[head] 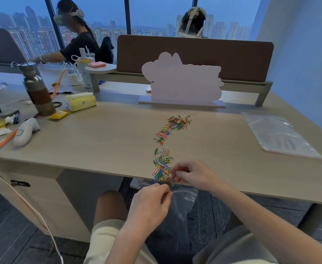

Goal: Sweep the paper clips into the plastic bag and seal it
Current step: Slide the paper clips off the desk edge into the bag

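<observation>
Head cam: my left hand [150, 203] pinches the rim of the plastic bag [177, 210], held open just below the tabletop [103, 134] edge. My right hand [191, 173] is curled, fingertips on paper clips [162, 164] at the edge. A 2nd clip pile [175, 125] lies further back. A spare bag [279, 135] lies flat at right.

coloured paper clips [170, 141] lie in a loose trail on the desk, reaching its near edge; a clear plastic bag [183, 204] hangs open just below.
</observation>
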### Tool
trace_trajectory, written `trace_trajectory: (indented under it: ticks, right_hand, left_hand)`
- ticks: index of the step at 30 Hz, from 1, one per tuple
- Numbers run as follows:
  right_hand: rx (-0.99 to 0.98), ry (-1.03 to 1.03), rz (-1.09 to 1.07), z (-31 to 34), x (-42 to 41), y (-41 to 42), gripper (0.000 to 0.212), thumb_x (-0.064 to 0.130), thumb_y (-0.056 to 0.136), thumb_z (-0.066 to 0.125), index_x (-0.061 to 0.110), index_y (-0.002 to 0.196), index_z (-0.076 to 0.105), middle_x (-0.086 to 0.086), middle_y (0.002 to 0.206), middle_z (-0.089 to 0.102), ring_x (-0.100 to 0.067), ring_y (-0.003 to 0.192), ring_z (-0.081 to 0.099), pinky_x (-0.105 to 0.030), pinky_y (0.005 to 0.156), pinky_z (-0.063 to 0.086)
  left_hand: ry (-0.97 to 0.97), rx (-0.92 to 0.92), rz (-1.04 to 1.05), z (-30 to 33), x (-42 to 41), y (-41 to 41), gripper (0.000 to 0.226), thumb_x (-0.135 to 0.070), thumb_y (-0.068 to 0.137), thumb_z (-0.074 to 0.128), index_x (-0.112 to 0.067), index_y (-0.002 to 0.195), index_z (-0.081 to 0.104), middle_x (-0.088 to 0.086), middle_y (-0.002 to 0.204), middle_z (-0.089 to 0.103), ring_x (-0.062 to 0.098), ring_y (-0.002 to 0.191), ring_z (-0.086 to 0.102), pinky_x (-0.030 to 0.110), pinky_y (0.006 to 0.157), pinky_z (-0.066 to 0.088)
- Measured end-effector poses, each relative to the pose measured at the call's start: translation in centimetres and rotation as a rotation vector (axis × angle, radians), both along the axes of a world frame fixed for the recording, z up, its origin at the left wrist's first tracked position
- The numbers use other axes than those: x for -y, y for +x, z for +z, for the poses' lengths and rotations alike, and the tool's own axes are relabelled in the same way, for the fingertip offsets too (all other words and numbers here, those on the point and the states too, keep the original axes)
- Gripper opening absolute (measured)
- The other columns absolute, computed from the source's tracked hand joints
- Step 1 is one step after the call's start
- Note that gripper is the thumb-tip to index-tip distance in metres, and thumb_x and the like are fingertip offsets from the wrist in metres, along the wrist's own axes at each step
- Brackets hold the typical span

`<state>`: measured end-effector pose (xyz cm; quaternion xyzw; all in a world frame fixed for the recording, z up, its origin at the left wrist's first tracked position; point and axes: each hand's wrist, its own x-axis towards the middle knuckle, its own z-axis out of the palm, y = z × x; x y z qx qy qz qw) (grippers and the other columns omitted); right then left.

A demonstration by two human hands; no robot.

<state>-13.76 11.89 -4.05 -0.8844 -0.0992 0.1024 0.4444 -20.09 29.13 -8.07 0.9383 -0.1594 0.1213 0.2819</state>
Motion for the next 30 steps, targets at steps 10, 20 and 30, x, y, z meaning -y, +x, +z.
trace_trajectory:
  ticks: [10,20,30]
  right_hand:
    - [0.052,0.020,-0.176,0.7,1.1,3.6,0.027,-0.001,0.095,0.050,0.010,0.109,0.071,-0.009,0.107,0.072,-0.017,0.091,0.067,-0.031,0.086,0.058]
    - [0.100,-0.326,0.145,0.8,-1.3,4.5,0.034,0.001,0.093,0.048,0.012,0.117,0.069,-0.003,0.108,0.069,-0.011,0.092,0.057,-0.022,0.081,0.042]
    - [0.056,-0.232,0.236,1.0,-0.9,0.9,0.027,0.009,0.090,0.056,0.020,0.106,0.076,-0.007,0.097,0.074,-0.022,0.089,0.070,-0.033,0.082,0.057]
  left_hand:
    - [0.008,-0.001,-0.006,0.1,-0.1,-0.1,0.017,-0.040,0.093,0.050,-0.028,0.088,0.062,-0.012,0.081,0.064,0.007,0.075,0.058,0.027,0.068,0.049]
    - [0.017,-0.008,0.009,0.1,-0.7,0.2,0.017,-0.040,0.092,0.051,-0.029,0.087,0.062,-0.013,0.081,0.064,0.006,0.073,0.057,0.030,0.069,0.051]
    - [0.021,0.006,0.044,0.3,-1.4,0.2,0.017,-0.040,0.091,0.052,-0.027,0.086,0.060,-0.011,0.080,0.064,0.010,0.074,0.058,0.030,0.067,0.049]
